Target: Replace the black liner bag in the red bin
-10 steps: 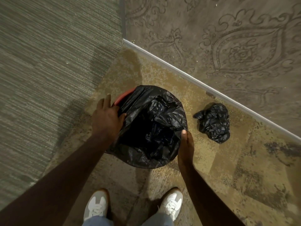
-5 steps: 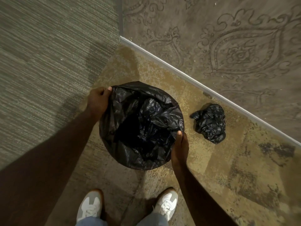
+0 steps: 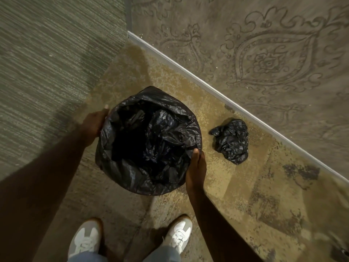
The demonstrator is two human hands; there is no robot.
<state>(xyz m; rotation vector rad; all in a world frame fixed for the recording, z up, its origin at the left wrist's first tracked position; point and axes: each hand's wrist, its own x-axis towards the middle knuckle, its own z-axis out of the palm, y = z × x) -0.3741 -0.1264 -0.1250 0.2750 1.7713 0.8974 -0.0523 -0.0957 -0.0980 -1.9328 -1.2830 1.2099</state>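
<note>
Wide open mouth on the black liner bag, dark and unblocked down the middle, crumpled folds crowding the right inner side. Left hand pressed against the bag's left outer wall, right hand against its near-right rim, closing off both flanks. Bare floor to the right and near side, wide enough for a pass. Crumpled black bag lying just right of the bin, near the wall's baseboard, narrowing the gap between. Walls meeting in a corner beyond the bin, leaving only a thin strip of floor there. Two white shoes planted at the near edge of the floor.
</note>
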